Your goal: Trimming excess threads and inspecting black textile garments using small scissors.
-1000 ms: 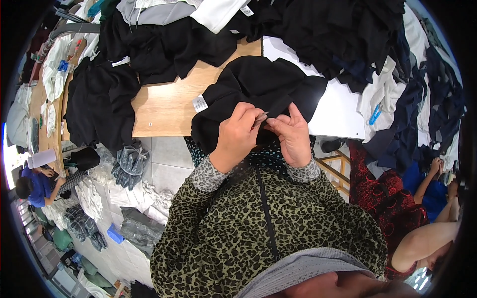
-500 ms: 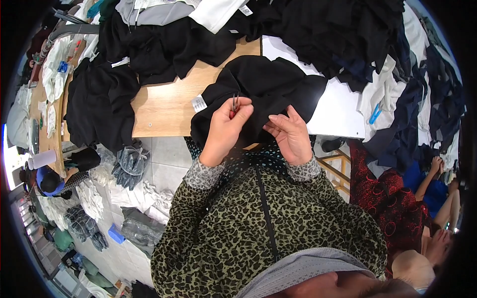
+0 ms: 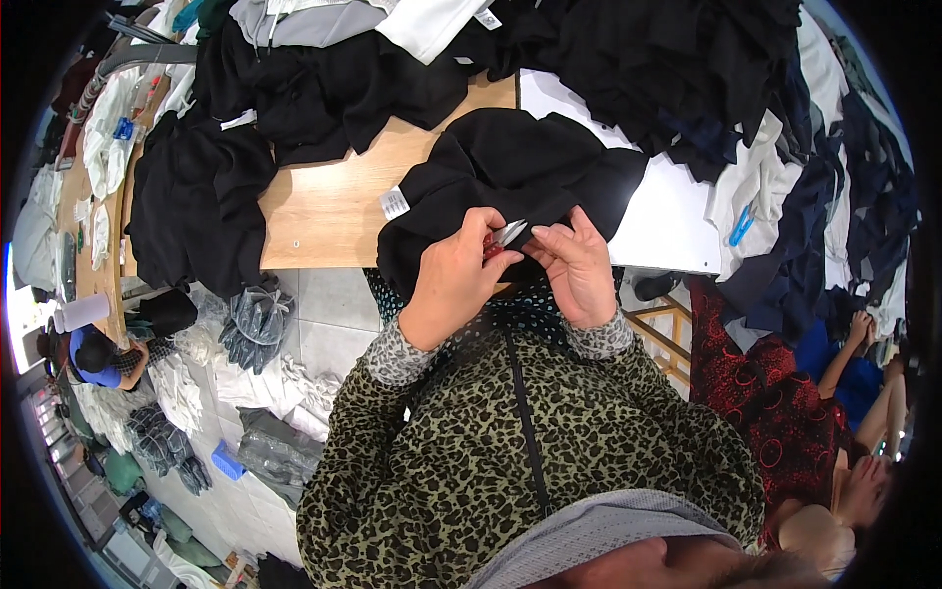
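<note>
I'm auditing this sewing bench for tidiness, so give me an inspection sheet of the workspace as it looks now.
Surface: wooden table, bare only in the middle.
Job's things: black garment with a white tag, hanging over the table's near edge; small red-handled snips.
Clutter: piles of black clothes and white pieces around it.
Hands: left hand holds the snips; right hand pinches the garment's edge.
Cables: nothing seen.
Surroundings: bundles of cloth on the tiled floor; a person in red sits to the right.
</note>
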`<move>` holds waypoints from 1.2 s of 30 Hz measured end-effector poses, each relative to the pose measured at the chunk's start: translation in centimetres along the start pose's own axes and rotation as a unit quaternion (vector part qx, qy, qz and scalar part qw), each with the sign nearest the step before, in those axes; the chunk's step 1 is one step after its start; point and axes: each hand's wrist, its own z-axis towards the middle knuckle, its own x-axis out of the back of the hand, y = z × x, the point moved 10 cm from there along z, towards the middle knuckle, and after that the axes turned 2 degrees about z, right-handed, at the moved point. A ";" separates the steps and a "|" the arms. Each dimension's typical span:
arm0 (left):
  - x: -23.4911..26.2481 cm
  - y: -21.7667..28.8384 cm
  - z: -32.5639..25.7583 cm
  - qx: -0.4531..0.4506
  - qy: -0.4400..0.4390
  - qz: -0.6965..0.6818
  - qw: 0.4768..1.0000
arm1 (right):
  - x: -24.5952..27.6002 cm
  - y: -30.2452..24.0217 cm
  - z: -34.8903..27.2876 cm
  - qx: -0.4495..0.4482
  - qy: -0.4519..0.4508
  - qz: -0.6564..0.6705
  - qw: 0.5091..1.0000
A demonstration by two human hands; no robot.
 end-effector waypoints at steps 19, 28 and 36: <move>-0.5 -0.2 0.1 -0.001 -0.011 0.001 1.000 | -0.1 0.0 0.0 0.006 -0.010 -0.009 1.000; -0.6 -0.3 0.1 0.007 -0.019 -0.003 1.000 | 0.0 0.0 0.0 0.007 -0.005 -0.014 1.000; -0.5 -0.3 0.1 0.012 -0.015 -0.012 1.000 | 0.1 0.0 0.1 0.006 0.001 -0.016 1.000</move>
